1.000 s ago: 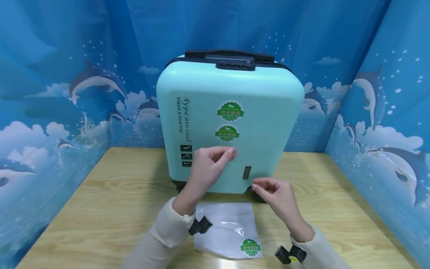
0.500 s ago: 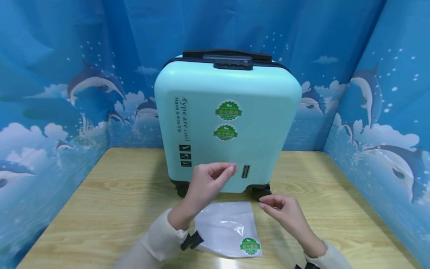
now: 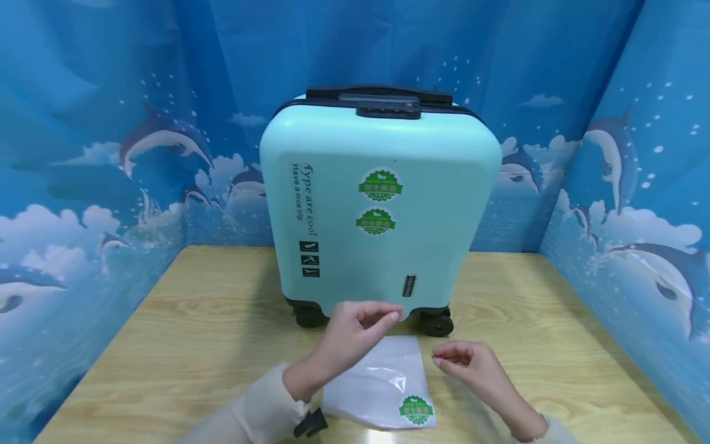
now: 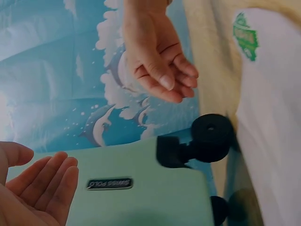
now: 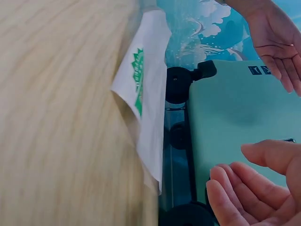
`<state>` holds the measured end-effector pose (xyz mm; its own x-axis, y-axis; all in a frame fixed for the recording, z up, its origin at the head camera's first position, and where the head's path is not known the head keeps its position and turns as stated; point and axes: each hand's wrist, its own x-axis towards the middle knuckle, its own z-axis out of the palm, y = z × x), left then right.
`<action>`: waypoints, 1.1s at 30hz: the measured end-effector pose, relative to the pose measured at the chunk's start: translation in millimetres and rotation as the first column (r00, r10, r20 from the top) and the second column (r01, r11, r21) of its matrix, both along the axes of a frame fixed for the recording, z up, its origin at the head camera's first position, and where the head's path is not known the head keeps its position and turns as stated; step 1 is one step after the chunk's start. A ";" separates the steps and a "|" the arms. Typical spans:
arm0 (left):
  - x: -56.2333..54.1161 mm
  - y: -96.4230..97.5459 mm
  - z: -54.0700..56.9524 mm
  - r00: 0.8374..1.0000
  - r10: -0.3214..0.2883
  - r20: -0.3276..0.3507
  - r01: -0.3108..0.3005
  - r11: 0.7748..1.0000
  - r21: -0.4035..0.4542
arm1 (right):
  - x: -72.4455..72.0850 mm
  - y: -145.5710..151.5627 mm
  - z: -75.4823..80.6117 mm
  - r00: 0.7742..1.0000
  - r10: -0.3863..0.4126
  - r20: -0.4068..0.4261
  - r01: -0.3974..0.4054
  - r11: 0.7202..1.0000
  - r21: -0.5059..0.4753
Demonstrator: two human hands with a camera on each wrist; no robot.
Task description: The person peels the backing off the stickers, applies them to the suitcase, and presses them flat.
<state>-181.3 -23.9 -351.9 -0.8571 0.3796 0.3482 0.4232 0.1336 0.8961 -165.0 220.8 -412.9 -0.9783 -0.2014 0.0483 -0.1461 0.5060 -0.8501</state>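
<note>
A mint-green suitcase (image 3: 333, 185) stands upright on the table, with two round green stickers (image 3: 380, 185) on its front. In front of its wheels lies a white, shiny sheet (image 3: 377, 388) bearing one more green sticker (image 3: 416, 410). My left hand (image 3: 355, 336) hovers over the sheet's far part, fingers loosely bent. Beside the sheet, to its right, is my right hand (image 3: 471, 370), also loosely bent. Both wrist views show the left hand (image 4: 47, 188) and the right hand (image 5: 258, 193) with thumb and fingers apart and nothing held.
Wooden table surface (image 3: 183, 345) extends to either side of the suitcase. Blue curtains (image 3: 222, 61) with dolphins and clouds enclose the back and sides. The suitcase's black wheels (image 3: 436, 324) rest on the table behind the sheet.
Both hands have drawn down and back from the suitcase front, the left from below the stickers and the right from near the wheel. The suitcase and sheet have stayed in place.
</note>
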 end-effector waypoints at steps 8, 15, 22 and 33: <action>13.2 3.6 -17.5 0.981 -0.077 0.180 0.077 0.997 0.006 | 2.3 3.4 -6.6 0.999 0.029 0.043 -0.030 0.999 0.020; 20.5 2.6 -29.9 0.943 -0.126 0.308 0.126 0.992 0.019 | 4.7 12.2 -10.5 0.996 0.020 0.092 -0.021 1.000 0.020; 22.9 4.8 -45.7 0.902 -0.131 0.412 0.133 0.991 0.025 | 9.1 18.7 -14.4 0.982 0.070 0.175 -0.072 0.997 0.004; 31.6 14.5 -66.8 0.836 -0.141 0.530 0.162 0.987 0.006 | 13.8 25.9 -20.1 0.935 0.179 0.308 -0.168 0.984 -0.063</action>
